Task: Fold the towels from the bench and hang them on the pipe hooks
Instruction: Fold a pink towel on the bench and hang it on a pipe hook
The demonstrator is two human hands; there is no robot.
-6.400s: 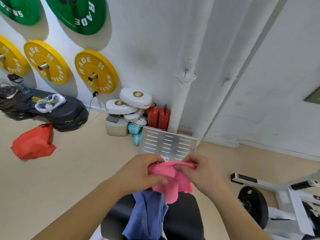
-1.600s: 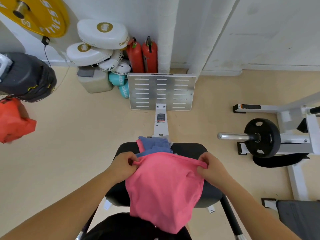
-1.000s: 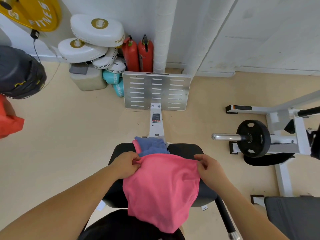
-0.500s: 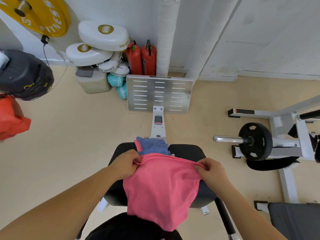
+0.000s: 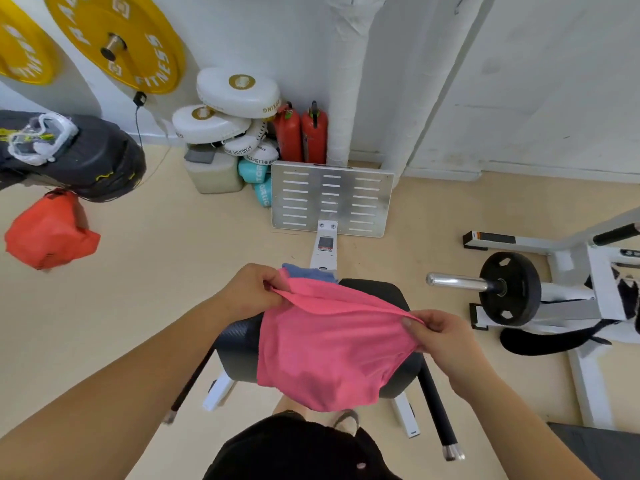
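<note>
The large yellow weight plate (image 5: 117, 39) on the wall reads "FITNESS" along its lower right rim, with "RA" cut off at the picture's top edge. The second yellow plate (image 5: 24, 53) at the left edge carries similar white lettering, too distorted to read. The top white pad (image 5: 239, 93) shows "OXING" upside down. A lower pad (image 5: 242, 145) reads "STARLIGHT", and the next pad (image 5: 261, 157) reads "AGAINGT THE". A teal roll (image 5: 254, 171) shows "TOR". The sticker (image 5: 325, 243) on the white rail (image 5: 323, 259) is too small to read.
</note>
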